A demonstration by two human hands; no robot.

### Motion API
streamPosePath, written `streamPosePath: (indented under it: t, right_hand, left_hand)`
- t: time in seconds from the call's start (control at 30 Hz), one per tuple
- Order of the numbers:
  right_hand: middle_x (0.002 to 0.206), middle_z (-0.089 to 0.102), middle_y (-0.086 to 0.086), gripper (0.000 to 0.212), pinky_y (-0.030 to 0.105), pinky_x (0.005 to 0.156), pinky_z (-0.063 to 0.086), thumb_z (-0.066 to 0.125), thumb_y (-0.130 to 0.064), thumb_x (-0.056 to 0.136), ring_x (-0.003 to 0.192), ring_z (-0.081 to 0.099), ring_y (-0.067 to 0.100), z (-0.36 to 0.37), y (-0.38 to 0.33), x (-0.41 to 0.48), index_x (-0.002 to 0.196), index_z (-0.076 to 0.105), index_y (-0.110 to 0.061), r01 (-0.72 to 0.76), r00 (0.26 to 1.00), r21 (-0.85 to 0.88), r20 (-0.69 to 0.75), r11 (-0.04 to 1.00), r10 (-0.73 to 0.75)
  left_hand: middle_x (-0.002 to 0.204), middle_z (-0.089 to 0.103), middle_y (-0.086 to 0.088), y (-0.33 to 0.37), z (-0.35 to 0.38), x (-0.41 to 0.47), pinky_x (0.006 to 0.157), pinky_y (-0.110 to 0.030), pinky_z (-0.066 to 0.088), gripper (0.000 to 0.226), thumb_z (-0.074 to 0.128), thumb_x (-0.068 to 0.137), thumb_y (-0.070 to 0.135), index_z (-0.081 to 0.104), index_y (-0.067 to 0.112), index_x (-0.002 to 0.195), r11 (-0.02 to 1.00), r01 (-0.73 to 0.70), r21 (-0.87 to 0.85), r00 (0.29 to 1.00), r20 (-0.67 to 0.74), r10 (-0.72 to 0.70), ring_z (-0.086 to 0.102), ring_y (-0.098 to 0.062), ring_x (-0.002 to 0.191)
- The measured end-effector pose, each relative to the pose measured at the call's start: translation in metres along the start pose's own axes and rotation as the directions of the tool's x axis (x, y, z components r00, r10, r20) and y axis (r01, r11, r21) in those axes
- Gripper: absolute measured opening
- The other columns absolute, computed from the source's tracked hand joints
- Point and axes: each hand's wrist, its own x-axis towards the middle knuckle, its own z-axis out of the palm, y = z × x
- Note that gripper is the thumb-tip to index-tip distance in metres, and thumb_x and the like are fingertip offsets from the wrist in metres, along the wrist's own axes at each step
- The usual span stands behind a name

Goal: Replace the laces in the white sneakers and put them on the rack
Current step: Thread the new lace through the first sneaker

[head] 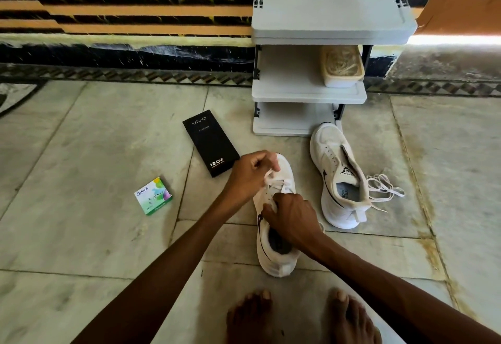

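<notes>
We are low on the stone floor (pixel 95 235) in front of the rack (pixel 309 97). The near sneaker (pixel 279 266) sits out from the rack's left front corner, toe pointing toward it and heel back toward our bare feet (pixel 252 316).

Our left hand (pixel 250 175) is curled tight, pinching a white lace (pixel 269 177) up by the eyelets nearest the toe. Our right hand (pixel 294 216) comes over the sneaker's mouth, fingers curled down on the eyelet rows and gripping the upper. We cannot tell what the fingertips catch underneath, because the hand covers it.

Over at the rack's right front, the second sneaker (pixel 336 175) lies with its toe right up against the bottom shelf. It leans toward the right, and its eyelets are bare. It stands in front of the right part of that lowest shelf. A loose lace (pixel 382 186) is heaped on the floor just beside its collar, out past the rack's right edge.

On the rack's middle shelf, a lidded plastic tub (pixel 342 67) sits at the right side.

Left of the rack, a black box (pixel 210 143) marked vivo lies flat, its near end just beside our left hand. Farther left from the rack, well apart, lies a small green box (pixel 153 195).
</notes>
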Motion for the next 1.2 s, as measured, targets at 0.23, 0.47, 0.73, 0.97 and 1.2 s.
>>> streamPosePath:
  t: [0.23,0.47,0.73,0.97,1.2]
  right_hand:
    - [0.081,0.053,-0.003,0.022,0.024,0.064,0.037,0.048,-0.042,0.098,0.069,0.051,0.012,0.005,-0.006,-0.001,0.089,0.048,-0.022,-0.068,0.998,-0.002,-0.018,0.998,0.068]
    - [0.09,0.061,0.004,0.025,0.027,0.066,0.037,0.046,-0.038,0.099,0.073,0.052,0.017,0.004,-0.008,0.0,0.096,0.057,-0.016,-0.076,0.997,-0.014,-0.017,0.997,0.076]
    - [0.072,0.051,-0.002,0.032,0.027,0.061,0.032,0.05,-0.044,0.096,0.065,0.049,0.017,-0.008,0.003,0.002,0.078,0.051,-0.017,0.017,1.0,0.018,0.003,1.0,-0.017]
    - [0.066,0.047,-0.008,0.035,0.018,0.052,0.028,0.052,-0.049,0.096,0.056,0.042,0.004,-0.009,0.007,0.0,0.073,0.048,-0.022,0.037,0.998,0.073,0.04,0.997,-0.04]
    - [0.068,0.067,-0.003,0.018,0.029,0.063,0.049,0.062,-0.024,0.092,0.063,0.061,0.01,-0.022,0.019,0.006,0.079,0.072,-0.015,0.026,0.999,0.38,-0.038,0.925,-0.012]
  left_hand:
    - [0.122,0.06,-0.01,-0.026,-0.004,0.01,0.086,-0.028,0.044,0.028,0.056,0.098,0.021,0.063,0.011,0.123,0.403,0.058,0.913,0.945,0.08,-0.318,0.059,-0.025,0.112]
    - [0.071,0.06,0.007,0.008,-0.03,0.008,0.074,-0.027,0.04,0.035,0.049,0.102,0.028,0.066,0.019,0.073,0.746,0.094,0.66,0.95,0.165,-0.266,0.055,-0.011,0.074]
    - [0.098,0.05,0.009,-0.009,-0.034,0.01,0.09,-0.032,0.031,0.029,0.053,0.099,0.029,0.071,0.026,0.077,0.732,0.067,0.678,0.992,-0.123,0.024,0.049,-0.009,0.092]
    - [0.092,0.055,0.003,-0.03,-0.036,0.002,0.065,-0.016,0.035,0.011,0.073,0.085,0.024,0.077,0.017,0.093,0.824,0.018,0.566,0.956,-0.25,0.151,0.054,-0.012,0.083]
    - [0.085,0.067,0.01,-0.031,-0.039,-0.002,0.073,-0.011,0.046,0.007,0.071,0.087,0.013,0.076,0.017,0.088,0.919,-0.083,0.385,0.967,-0.19,0.167,0.061,0.003,0.078]
